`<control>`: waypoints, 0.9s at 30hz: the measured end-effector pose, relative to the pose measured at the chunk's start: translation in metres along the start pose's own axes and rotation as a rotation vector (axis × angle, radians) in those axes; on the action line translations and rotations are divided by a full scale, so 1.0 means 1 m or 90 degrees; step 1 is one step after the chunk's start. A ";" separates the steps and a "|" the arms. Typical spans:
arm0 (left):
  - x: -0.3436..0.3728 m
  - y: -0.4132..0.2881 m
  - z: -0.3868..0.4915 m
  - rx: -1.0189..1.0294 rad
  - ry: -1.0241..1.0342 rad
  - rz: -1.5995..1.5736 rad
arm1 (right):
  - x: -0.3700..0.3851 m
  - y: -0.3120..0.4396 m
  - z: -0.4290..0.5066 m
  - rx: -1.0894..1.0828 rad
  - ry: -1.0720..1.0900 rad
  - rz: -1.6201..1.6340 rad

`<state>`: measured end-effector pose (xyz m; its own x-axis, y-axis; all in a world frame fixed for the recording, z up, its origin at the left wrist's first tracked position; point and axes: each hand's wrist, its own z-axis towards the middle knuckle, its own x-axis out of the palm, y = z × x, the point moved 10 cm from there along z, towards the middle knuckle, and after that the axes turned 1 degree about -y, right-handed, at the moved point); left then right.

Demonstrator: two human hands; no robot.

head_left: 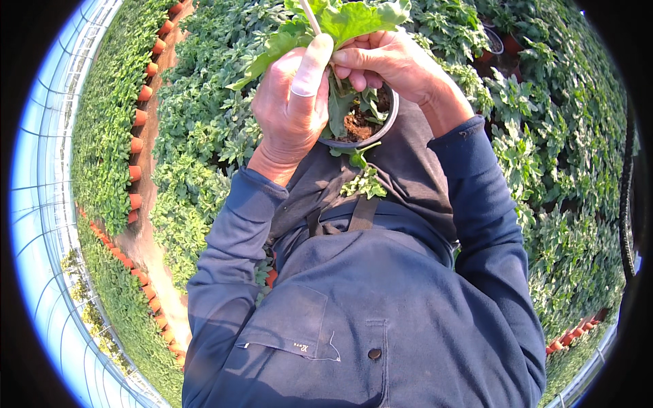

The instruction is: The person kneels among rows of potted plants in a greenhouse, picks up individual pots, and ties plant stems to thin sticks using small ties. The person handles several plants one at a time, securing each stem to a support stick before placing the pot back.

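A leafy plant (352, 20) with broad green leaves grows from a dark-rimmed round pot (392, 115) before my lap, reddish-brown soil (359, 126) showing in it. My left hand (296, 92) is closed around the plant's upper stem and a thin pale stick (309, 15); its thumb bears a whitish wrap or tape. On the other side, my right hand (382, 58) pinches at the stem just below the big leaves, its fingertips close to the left thumb. What exactly lies between the right fingertips is hidden. Small loose leaves (365, 183) lie on my dark apron below the pot.
Dense potted leafy plants (199, 127) surround me on both sides. Another pot rim (494, 41) shows at the upper right. A row of orange-brown pots (136, 145) lines a bare earth path (148, 204) at left. A greenhouse wall (43, 153) curves along the far left.
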<state>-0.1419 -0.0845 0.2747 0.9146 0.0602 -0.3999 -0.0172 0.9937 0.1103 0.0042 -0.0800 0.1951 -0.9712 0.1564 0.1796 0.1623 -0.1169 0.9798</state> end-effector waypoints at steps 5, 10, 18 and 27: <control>0.002 0.007 -0.001 -0.042 -0.015 -0.033 | 0.001 0.000 0.000 0.000 -0.005 0.003; 0.008 0.008 -0.007 -0.136 0.030 -0.020 | 0.000 0.001 0.000 -0.006 -0.023 -0.018; 0.028 0.038 -0.046 -0.857 -0.161 -0.582 | 0.003 0.003 -0.005 -0.001 -0.029 -0.050; 0.009 0.035 -0.049 -0.740 -0.013 -0.409 | -0.004 0.000 -0.004 0.007 -0.041 -0.028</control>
<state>-0.1543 -0.0449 0.2306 0.8957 -0.4386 -0.0729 0.0937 0.3466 -0.9333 0.0074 -0.0841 0.1936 -0.9642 0.2243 0.1414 0.1220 -0.0983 0.9877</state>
